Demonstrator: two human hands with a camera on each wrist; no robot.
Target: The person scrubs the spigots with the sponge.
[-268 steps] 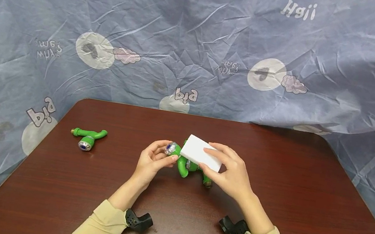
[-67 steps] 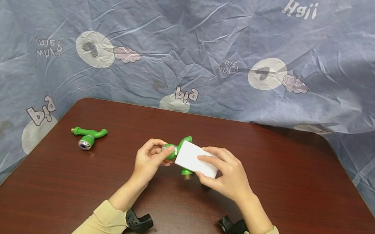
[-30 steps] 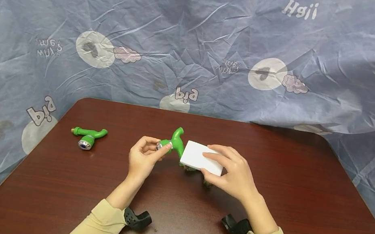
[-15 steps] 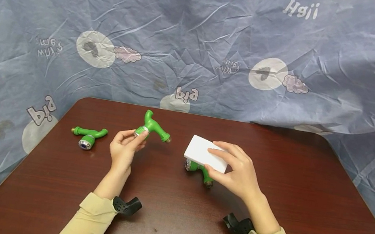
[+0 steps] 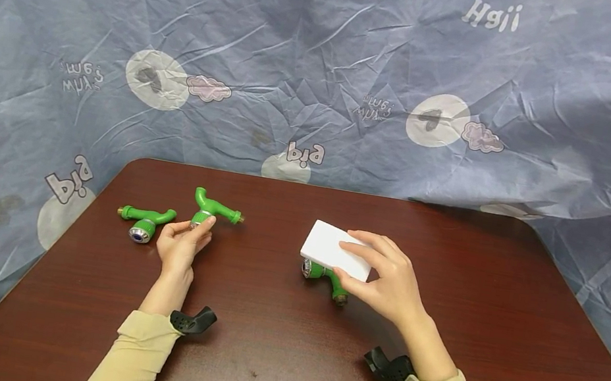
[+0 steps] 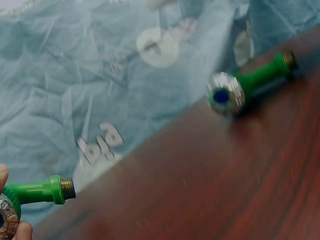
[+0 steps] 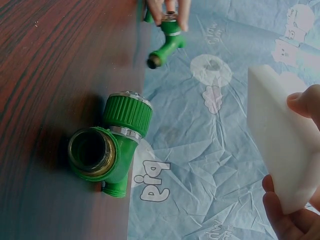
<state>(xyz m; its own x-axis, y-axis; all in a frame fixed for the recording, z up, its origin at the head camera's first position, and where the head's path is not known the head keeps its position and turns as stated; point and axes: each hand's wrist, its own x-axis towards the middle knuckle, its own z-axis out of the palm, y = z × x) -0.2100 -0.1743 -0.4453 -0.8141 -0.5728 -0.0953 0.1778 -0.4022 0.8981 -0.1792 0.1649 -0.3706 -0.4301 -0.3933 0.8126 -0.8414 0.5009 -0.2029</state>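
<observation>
My left hand (image 5: 196, 226) pinches a green plastic tap (image 5: 214, 208) by its silver-ringed knob, just above the dark wooden table (image 5: 280, 353). The left wrist view shows that tap (image 6: 36, 192) at its lower left edge, between my fingertips (image 6: 3, 175). A second green tap (image 5: 144, 222) lies on the table just left of that hand, also seen as a tap (image 6: 240, 89) with a blue-centred knob. My right hand (image 5: 354, 263) grips a white sponge block (image 5: 331, 253) above a third green tap (image 5: 326, 276). That third tap (image 7: 112, 145) lies on the wood beside the block (image 7: 280, 155).
A wrinkled blue-grey printed cloth (image 5: 324, 73) hangs behind the table and drapes around its sides. Black wrist mounts (image 5: 191, 320) sit at both cuffs. Bare wood stretches along the near edge and the right side.
My left hand has carried its tap away from the sponge, leftward to beside the tap lying at the left. The right hand keeps the sponge above the third tap, now uncovered.
</observation>
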